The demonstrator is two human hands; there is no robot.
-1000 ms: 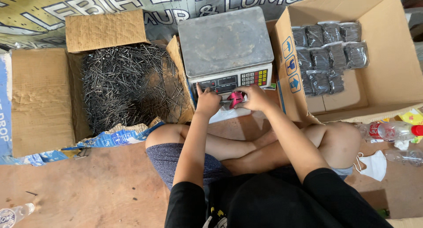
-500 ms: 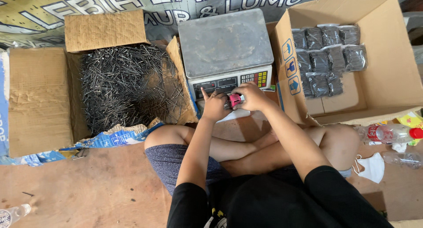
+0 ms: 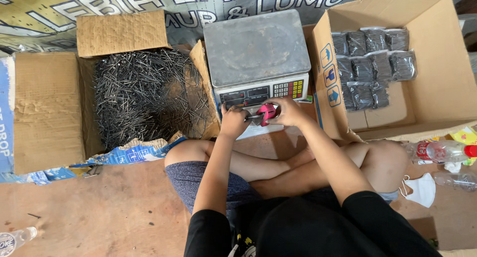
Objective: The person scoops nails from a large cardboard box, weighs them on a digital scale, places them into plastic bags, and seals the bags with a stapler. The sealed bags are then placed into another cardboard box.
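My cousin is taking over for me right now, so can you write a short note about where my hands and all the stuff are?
Left hand: closed on one end of a small bag of nails, in front of the scale.
Right hand: gripping a pink tool against that bag.
Loose nails: heaped in the open box on the left.
Done: packed nail bags sit in rows in the box on the right.
Left: this bag is not in the right box; many loose nails remain. Scale platform holds nothing.

both hands (image 3: 233, 121) (image 3: 289, 112) meet out front, fingers curled, forearms extended.
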